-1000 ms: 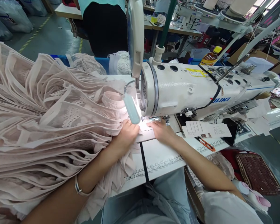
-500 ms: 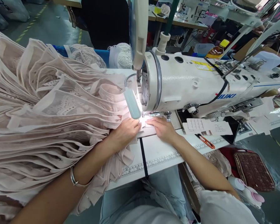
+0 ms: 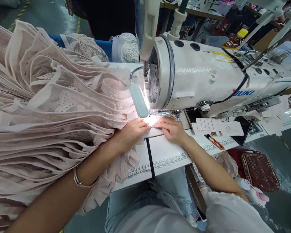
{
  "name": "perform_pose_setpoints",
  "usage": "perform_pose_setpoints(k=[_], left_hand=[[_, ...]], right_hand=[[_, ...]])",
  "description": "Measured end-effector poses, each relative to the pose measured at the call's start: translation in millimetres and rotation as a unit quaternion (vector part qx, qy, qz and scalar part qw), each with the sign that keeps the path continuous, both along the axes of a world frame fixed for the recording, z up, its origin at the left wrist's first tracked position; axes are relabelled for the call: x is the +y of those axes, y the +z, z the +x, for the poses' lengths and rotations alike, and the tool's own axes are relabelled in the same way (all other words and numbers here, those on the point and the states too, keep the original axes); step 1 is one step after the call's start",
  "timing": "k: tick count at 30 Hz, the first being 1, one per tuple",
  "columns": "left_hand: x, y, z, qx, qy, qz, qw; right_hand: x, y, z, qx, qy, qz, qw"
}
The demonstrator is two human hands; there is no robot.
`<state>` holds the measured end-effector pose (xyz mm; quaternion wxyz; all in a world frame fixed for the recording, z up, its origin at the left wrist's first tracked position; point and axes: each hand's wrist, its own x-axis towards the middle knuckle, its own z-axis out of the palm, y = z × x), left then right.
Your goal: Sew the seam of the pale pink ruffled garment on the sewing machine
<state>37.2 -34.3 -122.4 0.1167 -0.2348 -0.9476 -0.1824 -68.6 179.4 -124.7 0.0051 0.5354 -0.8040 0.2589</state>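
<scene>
I've got left grip point(image 3: 133, 131) and right grip point(image 3: 172, 130) flanking the cloth point(image 3: 151, 121), both touching it; glare, can't tell if pinched or just pressed. Cloth's by the lamp point(image 3: 138, 101), at the sewing machine's point(image 3: 194, 76) near end. White counter point(image 3: 168, 147); garment pile point(image 3: 60, 108) left, orange tool point(image 3: 215, 143) right. Grey-green floor point(image 3: 60, 19) beyond.

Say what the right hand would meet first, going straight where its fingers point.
The right hand would likely meet the bare left hand first, across the pale, brightly lit material; glare leaves depth unclear.
</scene>
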Motion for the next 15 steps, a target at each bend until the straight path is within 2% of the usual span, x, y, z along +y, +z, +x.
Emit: perform_pose_setpoints(k=[3,7,15], left_hand=[[0.9,-0.6,1.4,-0.003,-0.001,0.001,1.000],[0.1,-4.2,5.0,0.005,0.049,-0.011,0.999],[3.1,-8.2,10.1,-0.030,0.086,-0.051,0.995]], right_hand=[[0.6,2.9,0.8,0.020,0.019,0.015,1.000],[1.5,3.4,0.5,0.034,0.050,0.013,0.998],[4.7,-7.8,-1.8,0.055,0.031,0.045,0.997]])
